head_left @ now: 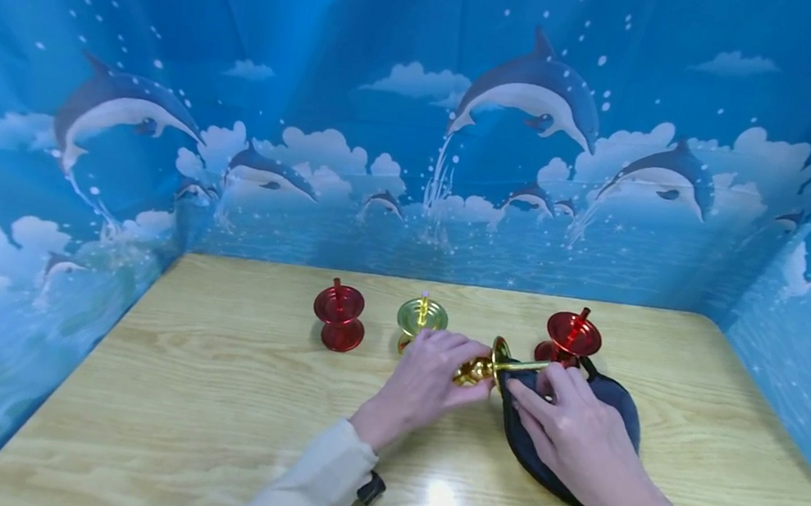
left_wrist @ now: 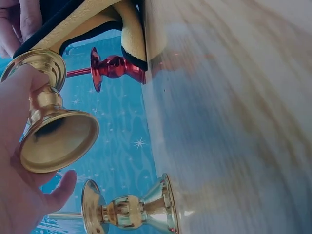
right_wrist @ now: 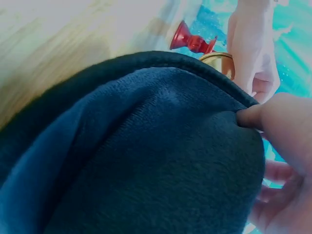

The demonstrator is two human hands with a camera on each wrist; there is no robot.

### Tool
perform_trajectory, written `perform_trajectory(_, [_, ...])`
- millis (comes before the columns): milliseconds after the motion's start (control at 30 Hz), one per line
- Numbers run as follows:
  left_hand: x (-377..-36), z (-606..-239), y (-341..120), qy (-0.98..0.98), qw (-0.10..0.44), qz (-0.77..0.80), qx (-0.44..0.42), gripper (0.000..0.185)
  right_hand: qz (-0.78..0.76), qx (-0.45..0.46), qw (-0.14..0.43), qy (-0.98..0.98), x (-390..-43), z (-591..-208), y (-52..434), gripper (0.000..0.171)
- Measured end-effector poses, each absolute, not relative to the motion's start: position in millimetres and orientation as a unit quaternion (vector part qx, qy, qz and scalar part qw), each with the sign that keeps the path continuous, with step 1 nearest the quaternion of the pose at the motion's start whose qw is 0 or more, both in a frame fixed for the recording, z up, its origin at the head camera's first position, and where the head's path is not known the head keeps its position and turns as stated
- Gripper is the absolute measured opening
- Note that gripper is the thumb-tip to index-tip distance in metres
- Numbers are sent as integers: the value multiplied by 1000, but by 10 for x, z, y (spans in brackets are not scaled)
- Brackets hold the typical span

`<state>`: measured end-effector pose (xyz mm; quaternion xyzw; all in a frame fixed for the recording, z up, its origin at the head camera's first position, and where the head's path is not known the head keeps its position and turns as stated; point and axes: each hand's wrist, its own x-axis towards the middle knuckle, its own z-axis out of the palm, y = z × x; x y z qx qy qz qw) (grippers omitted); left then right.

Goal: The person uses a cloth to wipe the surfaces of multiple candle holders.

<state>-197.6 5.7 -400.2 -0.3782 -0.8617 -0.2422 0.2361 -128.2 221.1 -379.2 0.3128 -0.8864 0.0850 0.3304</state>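
Observation:
A shiny gold candlestick [head_left: 476,369] lies tipped on its side in my left hand [head_left: 429,383], which grips its stem, the spike pointing right. In the left wrist view its hollow base [left_wrist: 61,144] faces the camera, with my thumb across the stem by the dish. My right hand [head_left: 575,440] pinches the edge of a navy cloth [right_wrist: 146,151] near the spike's tip. Dark binding runs round the cloth, and its other side shows pale yellow in the left wrist view. The cloth hangs below my right hand, covering part of the table.
Three more candlesticks stand upright along the back of the wooden table [head_left: 212,398]: a red one [head_left: 342,334] on the left, a gold one [head_left: 423,314] behind my left hand, and a red one [head_left: 573,332] just behind the cloth. A blue dolphin-print curtain [head_left: 360,116] encloses the table.

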Motion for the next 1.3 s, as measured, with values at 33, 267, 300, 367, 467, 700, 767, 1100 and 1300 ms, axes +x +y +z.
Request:
perform_trajectory(33, [-1974,-4002,58,-863,241,-233,-379,30,80,312,336,-885,-1287,-3790,2205,61])
perform_trajectory(267, [-1975,-4000,60,-862,260,-185,-394,28,121,329,365,-863,-1416,-3768,2188,58])
perform_trajectory(300, [-1975,-3999,60,-860,263,-181,-398,27,138,329,361,-862,-1438,-3766,2189,58])
perform_trajectory(367, [-1976,-3995,57,-855,267,-177,-408,25,171,323,350,-862,-1476,-3763,2191,56])
perform_trajectory(467, [-1972,-3985,47,-849,271,-177,-417,25,222,306,332,-864,-1507,-3764,2183,39])
perform_trajectory(700, [-1955,-3961,44,-836,289,-182,-430,26,337,206,288,-872,-1500,-3738,2110,21])
perform_trajectory(767, [-1949,-3962,46,-833,296,-178,-433,26,359,170,263,-879,-1498,-3722,2091,20])
perform_trajectory(1100, [-1937,-3991,61,-833,338,-109,-424,27,423,30,93,-901,-1563,-3606,2117,15])
perform_trajectory(1300, [-1934,-3974,63,-839,342,-77,-417,27,458,10,49,-888,-1593,-3606,2134,25])
